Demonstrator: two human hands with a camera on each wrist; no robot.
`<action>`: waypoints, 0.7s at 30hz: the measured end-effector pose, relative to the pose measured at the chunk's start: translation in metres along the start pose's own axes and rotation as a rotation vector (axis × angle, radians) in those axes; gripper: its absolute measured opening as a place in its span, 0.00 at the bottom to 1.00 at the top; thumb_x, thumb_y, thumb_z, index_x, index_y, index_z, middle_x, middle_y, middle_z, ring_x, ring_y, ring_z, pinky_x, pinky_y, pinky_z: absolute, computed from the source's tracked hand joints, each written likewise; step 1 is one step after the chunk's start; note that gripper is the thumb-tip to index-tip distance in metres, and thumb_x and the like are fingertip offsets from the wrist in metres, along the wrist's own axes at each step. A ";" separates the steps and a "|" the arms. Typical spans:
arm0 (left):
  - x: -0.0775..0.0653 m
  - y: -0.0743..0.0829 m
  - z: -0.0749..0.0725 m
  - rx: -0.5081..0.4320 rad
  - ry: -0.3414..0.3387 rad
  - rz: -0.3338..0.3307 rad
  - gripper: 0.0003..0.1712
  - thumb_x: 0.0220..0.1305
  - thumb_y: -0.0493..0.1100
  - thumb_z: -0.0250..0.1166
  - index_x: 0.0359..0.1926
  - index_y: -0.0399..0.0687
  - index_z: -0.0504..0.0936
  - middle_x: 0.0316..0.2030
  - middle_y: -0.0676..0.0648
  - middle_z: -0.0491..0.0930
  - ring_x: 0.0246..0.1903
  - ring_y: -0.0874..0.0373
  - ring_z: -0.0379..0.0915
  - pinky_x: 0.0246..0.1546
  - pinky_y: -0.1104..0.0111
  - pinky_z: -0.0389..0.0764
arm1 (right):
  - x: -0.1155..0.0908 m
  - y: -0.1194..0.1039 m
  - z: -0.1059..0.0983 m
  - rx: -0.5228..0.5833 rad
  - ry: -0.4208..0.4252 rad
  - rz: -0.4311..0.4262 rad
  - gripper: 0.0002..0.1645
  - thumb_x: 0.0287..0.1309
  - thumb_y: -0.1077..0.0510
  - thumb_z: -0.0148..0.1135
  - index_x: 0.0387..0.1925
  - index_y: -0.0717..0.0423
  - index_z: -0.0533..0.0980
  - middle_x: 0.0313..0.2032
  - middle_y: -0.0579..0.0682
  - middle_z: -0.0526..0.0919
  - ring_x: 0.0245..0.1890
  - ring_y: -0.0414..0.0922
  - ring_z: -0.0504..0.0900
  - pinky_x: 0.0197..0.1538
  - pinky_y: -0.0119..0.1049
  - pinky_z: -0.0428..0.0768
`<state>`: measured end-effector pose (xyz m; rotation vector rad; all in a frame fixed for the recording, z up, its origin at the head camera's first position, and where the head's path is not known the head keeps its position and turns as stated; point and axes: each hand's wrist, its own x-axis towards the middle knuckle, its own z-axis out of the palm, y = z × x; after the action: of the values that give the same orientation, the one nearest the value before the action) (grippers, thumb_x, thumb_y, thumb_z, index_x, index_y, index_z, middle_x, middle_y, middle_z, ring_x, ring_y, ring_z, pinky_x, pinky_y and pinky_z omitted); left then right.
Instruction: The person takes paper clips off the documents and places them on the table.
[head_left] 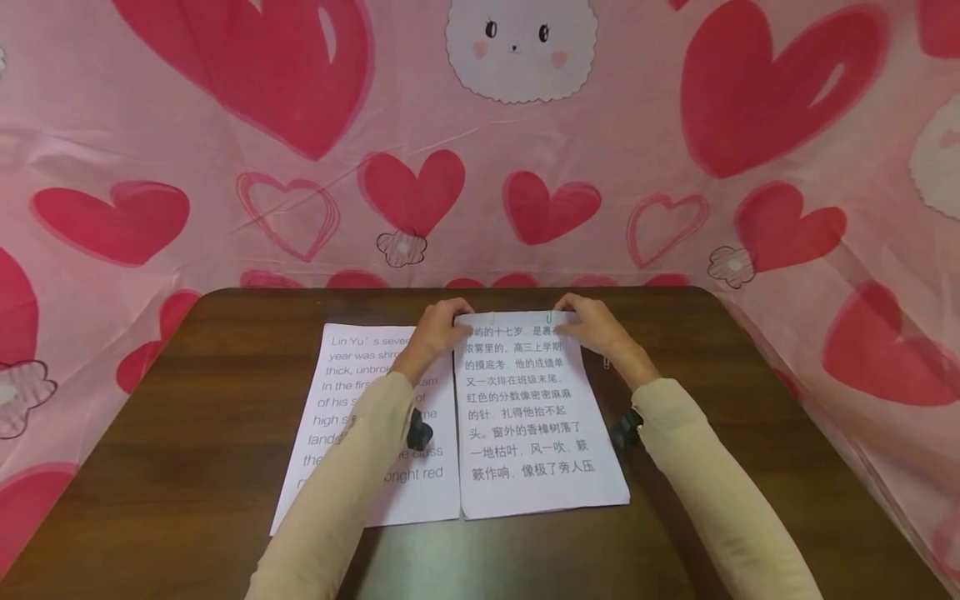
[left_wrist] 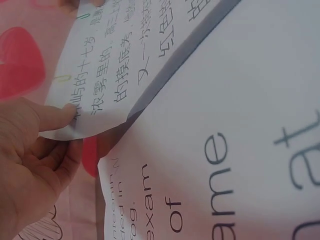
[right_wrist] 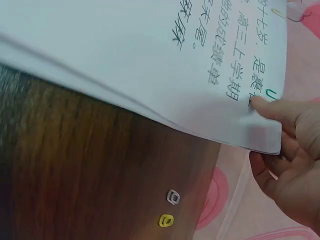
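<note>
Sheets with Chinese print [head_left: 528, 417] lie at the centre of the head view, right beside a set of sheets with English print [head_left: 330, 400], with a thin dark line between the two; the left hand [head_left: 440, 327] grasps the upper left corner of the Chinese-printed sheets, and in the left wrist view its thumb lies over the printed face while the other fingers [left_wrist: 52, 170] curl underneath, the paper bending at that corner; the right hand [head_left: 596, 327] pinches the upper right corner in the same manner, thumb on the print, fingers [right_wrist: 287, 150] behind the edge.

Two paper clips sit on the top edge between the hands, a yellow paper clip [left_wrist: 62, 78] towards the left hand and a green paper clip [right_wrist: 270, 94] next to the right thumb; in the right wrist view, two loose clips, one silver [right_wrist: 173, 196] and one yellow [right_wrist: 166, 220], lie near each other on the dark wooden worktop [head_left: 172, 467], towards the bottom of the frame.

Pale sleeves [head_left: 720, 475] enter from the lower left and lower right of the head view, a small dark device [head_left: 420, 431] showing at each wrist; the left sleeve and hand cover part of the English text; a pink backdrop [head_left: 420, 125] with red hearts fills the upper part of the frame.
</note>
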<state>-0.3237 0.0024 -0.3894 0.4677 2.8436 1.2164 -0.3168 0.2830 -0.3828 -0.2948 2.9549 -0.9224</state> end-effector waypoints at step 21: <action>-0.009 0.000 -0.005 -0.023 0.023 0.016 0.12 0.65 0.35 0.64 0.49 0.40 0.83 0.53 0.39 0.84 0.55 0.45 0.79 0.64 0.54 0.76 | -0.006 -0.013 0.011 0.014 0.052 -0.137 0.15 0.71 0.60 0.56 0.56 0.59 0.73 0.49 0.61 0.83 0.47 0.54 0.79 0.58 0.49 0.75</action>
<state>-0.3156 -0.0036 -0.3864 0.4796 2.8471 1.2636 -0.3075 0.2678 -0.3846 -0.4851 3.0055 -0.9794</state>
